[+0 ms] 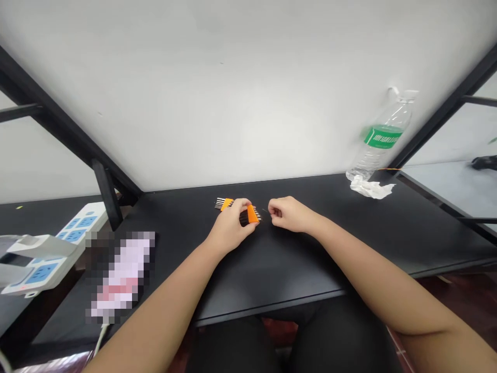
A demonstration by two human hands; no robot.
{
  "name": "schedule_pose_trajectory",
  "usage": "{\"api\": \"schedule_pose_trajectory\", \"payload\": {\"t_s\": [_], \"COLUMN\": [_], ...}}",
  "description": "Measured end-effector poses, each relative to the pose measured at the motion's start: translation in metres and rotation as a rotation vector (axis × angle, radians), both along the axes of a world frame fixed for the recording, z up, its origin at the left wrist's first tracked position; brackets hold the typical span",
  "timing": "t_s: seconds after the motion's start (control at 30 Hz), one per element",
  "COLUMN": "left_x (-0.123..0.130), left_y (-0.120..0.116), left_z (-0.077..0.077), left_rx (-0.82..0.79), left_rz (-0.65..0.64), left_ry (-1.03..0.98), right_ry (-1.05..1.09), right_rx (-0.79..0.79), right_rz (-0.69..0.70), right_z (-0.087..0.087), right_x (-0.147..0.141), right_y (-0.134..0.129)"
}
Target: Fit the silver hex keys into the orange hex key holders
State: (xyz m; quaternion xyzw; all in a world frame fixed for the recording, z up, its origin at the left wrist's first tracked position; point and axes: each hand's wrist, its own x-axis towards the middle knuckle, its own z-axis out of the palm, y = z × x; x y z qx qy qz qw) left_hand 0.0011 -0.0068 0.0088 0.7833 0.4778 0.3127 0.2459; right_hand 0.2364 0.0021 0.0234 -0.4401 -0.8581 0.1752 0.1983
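Note:
My left hand (233, 223) is closed, with thumb and fingers gripping an orange holder (253, 213) over the black tabletop. Short metal tips stick out of its right side. On the other side of my fingers a second orange piece (227, 204) shows, with several thin metal rods (219, 203) pointing left; whether both pieces belong together is hidden by my hand. Just to the right, my right hand (285, 212) has its fingers curled in a pinch. A faint thin line shows beside those fingertips, too small to name.
A clear plastic bottle (382, 137) with a green label stands at the back right, behind a crumpled white tissue (371, 187). To the left lie a pixelated phone-like object (126, 269) with a cable and a white power strip (87, 223). A black frame and pale wall border the table.

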Motion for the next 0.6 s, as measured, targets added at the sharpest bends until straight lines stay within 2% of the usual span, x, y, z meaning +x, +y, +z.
{"api": "schedule_pose_trajectory", "payload": {"t_s": [0.1, 0.27, 0.43, 0.6], "left_x": [0.000, 0.001, -0.001, -0.002], "left_y": [0.000, -0.001, 0.000, 0.001], "left_z": [0.002, 0.002, 0.000, -0.001], "left_rx": [0.027, 0.051, 0.051, 0.131], "left_rz": [-0.008, -0.020, -0.031, -0.060], "left_ry": [0.029, 0.070, 0.092, 0.183], "right_ry": [0.157, 0.213, 0.104, -0.073], "right_rx": [0.097, 0.179, 0.222, 0.290], "right_rz": [0.045, 0.066, 0.078, 0.068], "right_z": [0.000, -0.004, 0.000, 0.011], "right_x": [-0.002, -0.004, -0.001, 0.002], "right_y": [-0.001, -0.002, -0.004, -0.014]}}
